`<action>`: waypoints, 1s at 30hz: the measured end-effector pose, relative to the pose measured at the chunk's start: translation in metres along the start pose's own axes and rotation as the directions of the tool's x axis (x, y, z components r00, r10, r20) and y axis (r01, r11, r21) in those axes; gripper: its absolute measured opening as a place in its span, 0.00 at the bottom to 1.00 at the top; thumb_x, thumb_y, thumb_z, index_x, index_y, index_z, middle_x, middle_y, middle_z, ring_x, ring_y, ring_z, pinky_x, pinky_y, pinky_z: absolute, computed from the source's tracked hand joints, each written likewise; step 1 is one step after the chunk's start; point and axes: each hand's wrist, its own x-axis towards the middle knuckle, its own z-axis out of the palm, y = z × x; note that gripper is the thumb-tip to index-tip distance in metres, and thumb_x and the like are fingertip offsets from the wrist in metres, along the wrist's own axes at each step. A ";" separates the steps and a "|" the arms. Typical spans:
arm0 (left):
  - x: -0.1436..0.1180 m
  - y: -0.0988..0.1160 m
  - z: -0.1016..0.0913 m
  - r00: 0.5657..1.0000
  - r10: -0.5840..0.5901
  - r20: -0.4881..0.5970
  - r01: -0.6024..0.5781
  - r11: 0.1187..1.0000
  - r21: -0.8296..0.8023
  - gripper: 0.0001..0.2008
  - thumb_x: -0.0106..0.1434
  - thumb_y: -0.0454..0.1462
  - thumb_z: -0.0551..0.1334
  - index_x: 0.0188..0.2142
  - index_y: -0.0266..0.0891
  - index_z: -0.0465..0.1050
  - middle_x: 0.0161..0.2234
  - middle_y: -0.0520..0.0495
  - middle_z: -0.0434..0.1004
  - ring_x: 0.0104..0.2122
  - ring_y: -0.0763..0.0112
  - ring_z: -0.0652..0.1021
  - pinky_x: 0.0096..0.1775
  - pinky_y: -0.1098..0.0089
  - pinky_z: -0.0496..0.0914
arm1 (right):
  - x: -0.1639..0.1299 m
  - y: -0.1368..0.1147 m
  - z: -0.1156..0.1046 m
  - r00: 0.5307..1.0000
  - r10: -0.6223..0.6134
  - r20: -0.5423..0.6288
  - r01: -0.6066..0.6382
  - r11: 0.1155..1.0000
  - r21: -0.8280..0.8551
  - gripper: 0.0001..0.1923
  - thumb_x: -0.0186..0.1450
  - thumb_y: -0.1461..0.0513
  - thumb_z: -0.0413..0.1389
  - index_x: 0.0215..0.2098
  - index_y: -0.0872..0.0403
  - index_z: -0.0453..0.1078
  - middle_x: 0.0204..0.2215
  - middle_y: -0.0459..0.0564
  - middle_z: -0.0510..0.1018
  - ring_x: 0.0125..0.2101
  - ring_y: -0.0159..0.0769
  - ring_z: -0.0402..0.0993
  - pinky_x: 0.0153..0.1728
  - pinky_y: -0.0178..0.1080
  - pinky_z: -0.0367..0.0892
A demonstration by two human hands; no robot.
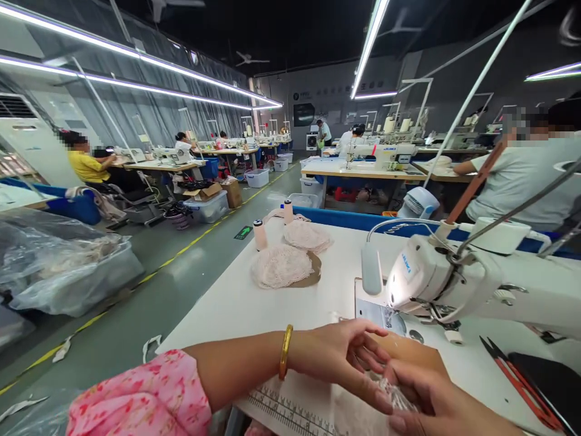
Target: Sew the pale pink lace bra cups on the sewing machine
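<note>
My right hand [436,399] comes in from the lower right, thumb and fingers closed on a bunched piece of white lace [399,396]. Beside it, my left hand [340,357], with a gold bangle at the wrist, has its fingers apart and slightly curled. Its thumb tip reaches the lace near the right fingertips. Below the hands, more pale lace fabric lies over the table's front edge, next to a printed ruler strip [285,409]. Under the fingers sits a tan, card-like piece [413,351]. Just beyond stands the white sewing machine [422,272], its lamp lit over the needle plate.
Two piles of lace [284,266] and two thread spools [259,235] stand at the table's far left. Red-handled scissors [521,381] lie at right beside a black object [544,387]. A plastic-covered bin [77,266] is on the floor. Several people work at other machines.
</note>
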 end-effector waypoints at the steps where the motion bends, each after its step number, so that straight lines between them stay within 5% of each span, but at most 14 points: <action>1: 0.008 0.003 0.000 0.999 -0.019 0.028 0.017 0.998 0.062 0.55 0.38 0.47 0.84 0.65 0.48 0.65 0.47 0.47 0.74 0.43 0.65 0.76 0.43 0.67 0.70 | 0.006 -0.005 -0.007 0.995 0.073 0.064 -0.075 0.997 0.018 0.27 0.63 0.36 0.60 0.36 0.48 0.79 0.31 0.48 0.80 0.33 0.43 0.79 0.35 0.41 0.75; 4: 0.033 0.009 -0.003 0.999 -0.014 0.043 0.005 0.977 0.214 0.31 0.47 0.46 0.80 0.48 0.41 0.76 0.30 0.56 0.68 0.29 0.74 0.67 0.31 0.73 0.60 | 0.014 -0.013 -0.027 0.974 0.228 0.000 -0.228 0.974 0.003 0.20 0.65 0.44 0.63 0.34 0.50 0.72 0.30 0.44 0.74 0.31 0.37 0.70 0.30 0.35 0.65; 8: 0.057 0.012 -0.010 0.999 0.039 -0.034 -0.022 0.915 0.403 0.11 0.57 0.41 0.69 0.33 0.38 0.72 0.28 0.56 0.67 0.30 0.74 0.66 0.31 0.73 0.59 | 0.011 -0.008 -0.035 0.950 0.292 -0.108 -0.282 0.954 0.099 0.13 0.71 0.49 0.57 0.41 0.50 0.68 0.29 0.41 0.69 0.30 0.33 0.64 0.29 0.34 0.57; 12: 0.060 0.011 -0.009 0.984 0.138 -0.110 -0.058 0.840 0.540 0.15 0.64 0.44 0.63 0.26 0.39 0.64 0.24 0.56 0.59 0.28 0.73 0.63 0.29 0.71 0.55 | 0.010 -0.003 -0.030 0.937 0.263 -0.228 -0.280 0.959 -0.044 0.11 0.74 0.52 0.53 0.38 0.49 0.65 0.28 0.40 0.68 0.30 0.35 0.62 0.32 0.36 0.56; 17: 0.055 0.006 -0.002 0.963 0.225 -0.151 -0.094 0.801 0.592 0.17 0.67 0.44 0.59 0.25 0.39 0.62 0.24 0.55 0.61 0.28 0.73 0.63 0.30 0.70 0.56 | 0.008 -0.004 -0.027 0.944 0.188 -0.271 -0.218 0.972 -0.085 0.10 0.75 0.53 0.51 0.38 0.49 0.64 0.29 0.41 0.71 0.31 0.35 0.64 0.33 0.37 0.56; 21: 0.053 0.003 0.001 0.940 0.307 -0.152 -0.142 0.754 0.641 0.13 0.67 0.40 0.58 0.27 0.39 0.69 0.25 0.54 0.67 0.28 0.72 0.67 0.32 0.70 0.58 | 0.007 -0.005 -0.026 0.935 0.161 -0.317 -0.201 0.975 -0.098 0.09 0.75 0.54 0.52 0.39 0.48 0.65 0.30 0.41 0.73 0.31 0.35 0.66 0.32 0.36 0.57; 26: 0.053 0.003 0.004 0.908 0.378 -0.178 -0.220 0.794 0.567 0.09 0.66 0.38 0.62 0.43 0.41 0.79 0.39 0.50 0.81 0.39 0.67 0.78 0.42 0.69 0.68 | 0.006 -0.003 -0.025 0.932 0.111 -0.344 -0.174 0.972 -0.160 0.09 0.76 0.55 0.52 0.38 0.48 0.66 0.32 0.41 0.75 0.32 0.34 0.68 0.34 0.36 0.59; 30: 0.054 0.001 0.007 0.893 0.399 -0.205 -0.227 0.797 0.560 0.05 0.66 0.39 0.63 0.36 0.40 0.76 0.34 0.51 0.78 0.35 0.69 0.75 0.38 0.70 0.67 | 0.005 -0.001 -0.023 0.922 0.056 -0.382 -0.150 0.963 -0.223 0.07 0.75 0.57 0.53 0.38 0.48 0.67 0.33 0.41 0.75 0.34 0.34 0.69 0.36 0.37 0.60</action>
